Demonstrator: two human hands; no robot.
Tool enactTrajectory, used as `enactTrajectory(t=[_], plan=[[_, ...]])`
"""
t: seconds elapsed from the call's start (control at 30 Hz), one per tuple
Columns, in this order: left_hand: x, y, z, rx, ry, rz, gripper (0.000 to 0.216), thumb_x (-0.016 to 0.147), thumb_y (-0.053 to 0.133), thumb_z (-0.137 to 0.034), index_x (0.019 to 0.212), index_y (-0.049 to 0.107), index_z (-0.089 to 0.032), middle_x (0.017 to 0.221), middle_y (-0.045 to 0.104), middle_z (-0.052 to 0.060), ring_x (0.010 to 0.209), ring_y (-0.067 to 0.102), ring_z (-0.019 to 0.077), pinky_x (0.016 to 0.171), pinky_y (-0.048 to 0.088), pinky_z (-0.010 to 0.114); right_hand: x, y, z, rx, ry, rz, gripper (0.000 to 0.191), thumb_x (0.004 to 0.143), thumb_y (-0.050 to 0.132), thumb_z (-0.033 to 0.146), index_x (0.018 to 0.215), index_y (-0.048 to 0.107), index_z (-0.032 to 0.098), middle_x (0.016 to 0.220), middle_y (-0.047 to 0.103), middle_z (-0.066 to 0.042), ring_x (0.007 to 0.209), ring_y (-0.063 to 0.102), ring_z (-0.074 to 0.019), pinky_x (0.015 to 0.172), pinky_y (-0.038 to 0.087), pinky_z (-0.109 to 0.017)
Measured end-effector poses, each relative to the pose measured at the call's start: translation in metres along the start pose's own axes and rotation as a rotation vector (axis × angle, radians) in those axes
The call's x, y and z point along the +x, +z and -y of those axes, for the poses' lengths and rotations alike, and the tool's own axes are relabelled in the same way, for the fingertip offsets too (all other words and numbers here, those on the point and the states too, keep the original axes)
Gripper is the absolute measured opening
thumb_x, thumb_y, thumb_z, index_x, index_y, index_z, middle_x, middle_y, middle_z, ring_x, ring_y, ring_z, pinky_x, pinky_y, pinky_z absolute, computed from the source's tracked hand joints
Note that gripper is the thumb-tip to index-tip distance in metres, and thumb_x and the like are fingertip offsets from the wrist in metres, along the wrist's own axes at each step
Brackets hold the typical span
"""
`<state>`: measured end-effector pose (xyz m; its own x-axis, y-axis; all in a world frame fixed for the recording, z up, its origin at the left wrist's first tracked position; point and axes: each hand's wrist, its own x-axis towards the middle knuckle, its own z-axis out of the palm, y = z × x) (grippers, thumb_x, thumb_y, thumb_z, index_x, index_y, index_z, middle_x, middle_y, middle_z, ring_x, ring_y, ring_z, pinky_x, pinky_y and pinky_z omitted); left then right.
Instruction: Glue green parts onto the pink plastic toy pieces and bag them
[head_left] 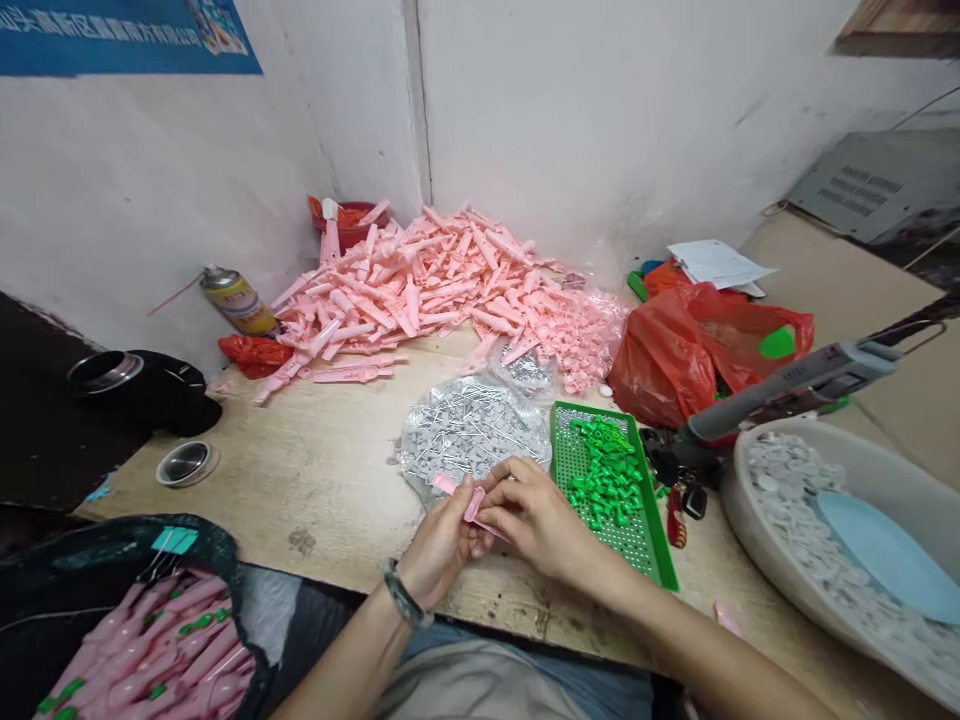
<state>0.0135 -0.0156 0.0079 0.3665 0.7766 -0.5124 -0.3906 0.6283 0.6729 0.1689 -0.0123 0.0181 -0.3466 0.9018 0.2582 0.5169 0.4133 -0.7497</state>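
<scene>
A slim pink plastic part (pixel 474 504) is held over the front of the table. My left hand (pixel 444 545) grips it from the left, thumb along its side. From the right, the bent fingers of my right hand (pixel 534 512) close on the same part; whether they also hold something small is hidden. Just beyond both hands lies a clear bag (pixel 472 425) spread with grey pieces and thin metal pins. To the right of my right hand, a green perforated tray (pixel 556 440) carries small bright green parts (pixel 606 470).
Pink parts (pixel 420 280) are heaped against the wall. A spray can (pixel 238 300) leans at left, near a small round dish (pixel 187 464). At lower left, a dark sack (pixel 45 560) holds pink-and-green pieces. A red bag (pixel 660 340), an electric screwdriver (pixel 795 385) and a large basin (pixel 739 490) stand right.
</scene>
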Motion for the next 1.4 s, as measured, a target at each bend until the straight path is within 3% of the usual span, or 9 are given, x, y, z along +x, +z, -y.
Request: enactTrajectory(t=[0.1,0.17,0.33,0.47,0.67,0.9,1.17,1.27,1.4], plan=[[-0.006,-0.006,0.0,0.012,0.104,-0.094,0.048,0.076,0.071,-0.059,0.082,0.061,-0.013,0.065,0.06,0.0,0.051,0.051,0.0075,0.046,0.034,0.018,0.043,0.007,-0.015,0.044,0.036,0.026,0.01,0.093,0.059,0.016,0.096,0.068,0.019,0.101,0.063,-0.004,0.094,0.059,-0.0163,0.086,0.048,-0.03],[-0.009,-0.007,0.0,0.034,0.14,-0.145,0.05,0.076,0.07,-0.06,0.085,0.062,-0.012,0.07,0.064,0.003,0.05,0.05,0.0071,0.045,0.033,0.018,0.076,0.018,-0.023,-0.145,0.001,0.023,0.018,0.094,0.056,0.015,0.106,0.069,0.02,0.104,0.063,-0.006,0.098,0.057,-0.0185,0.088,0.046,-0.031],[-0.012,-0.014,-0.006,-0.024,0.164,-0.237,0.055,0.073,0.073,-0.059,0.098,0.063,-0.011,0.081,0.07,0.008,0.054,0.058,0.01,0.046,0.041,0.02,0.121,0.044,-0.031,-0.393,-0.078,0.095,0.013,0.091,0.059,0.019,0.096,0.071,0.019,0.107,0.064,-0.01,0.101,0.055,-0.0243,0.084,0.043,-0.033],[-0.007,-0.025,-0.011,-0.048,0.233,-0.328,0.057,0.069,0.077,-0.056,0.099,0.063,-0.01,0.08,0.07,0.007,0.054,0.06,0.0108,0.048,0.046,0.021,0.107,0.035,-0.022,-0.354,-0.052,0.065,0.019,0.098,0.047,0.018,0.108,0.063,0.019,0.103,0.067,-0.007,0.09,0.06,-0.0192,0.078,0.044,-0.029],[0.005,-0.025,-0.011,-0.015,0.31,-0.343,0.051,0.067,0.077,-0.058,0.084,0.062,-0.012,0.063,0.066,0.003,0.051,0.059,0.012,0.048,0.047,0.022,0.052,0.012,0.004,-0.143,-0.175,0.099,0.009,0.093,0.057,0.015,0.099,0.063,0.018,0.095,0.068,-0.004,0.088,0.062,-0.0172,0.078,0.047,-0.027],[0.009,-0.012,-0.002,0.127,0.292,-0.33,0.053,0.072,0.072,-0.06,0.088,0.067,-0.01,0.063,0.069,0.006,0.051,0.062,0.0169,0.044,0.047,0.024,0.014,0.012,0.012,-0.511,-0.329,0.031,0.023,0.099,0.045,0.015,0.116,0.061,0.012,0.083,0.07,-0.008,0.074,0.063,-0.0205,0.066,0.052,-0.031],[0.01,-0.019,0.001,0.093,0.296,-0.371,0.055,0.075,0.073,-0.056,0.105,0.068,-0.01,0.075,0.073,0.007,0.066,0.069,0.0201,0.058,0.053,0.027,-0.007,0.016,0.023,-0.437,-0.403,0.068,0.04,0.09,0.045,0.008,0.128,0.056,0.009,0.109,0.071,-0.016,0.104,0.065,-0.0259,0.089,0.056,-0.04],[0.01,-0.02,-0.005,0.074,0.352,-0.401,0.052,0.073,0.074,-0.054,0.101,0.066,-0.011,0.07,0.071,0.005,0.055,0.063,0.0159,0.048,0.047,0.024,0.01,0.009,0.002,-0.286,-0.263,0.0,0.039,0.09,0.044,0.008,0.124,0.06,0.016,0.117,0.069,-0.011,0.107,0.063,-0.0211,0.092,0.053,-0.037],[0.008,-0.012,-0.009,0.097,0.32,-0.372,0.05,0.072,0.075,-0.053,0.096,0.066,-0.011,0.074,0.071,0.005,0.048,0.057,0.0128,0.042,0.043,0.022,0.055,-0.009,-0.048,-0.608,0.16,0.014,0.032,0.091,0.044,0.008,0.103,0.072,0.017,0.108,0.068,-0.011,0.102,0.06,-0.0236,0.083,0.05,-0.033]])
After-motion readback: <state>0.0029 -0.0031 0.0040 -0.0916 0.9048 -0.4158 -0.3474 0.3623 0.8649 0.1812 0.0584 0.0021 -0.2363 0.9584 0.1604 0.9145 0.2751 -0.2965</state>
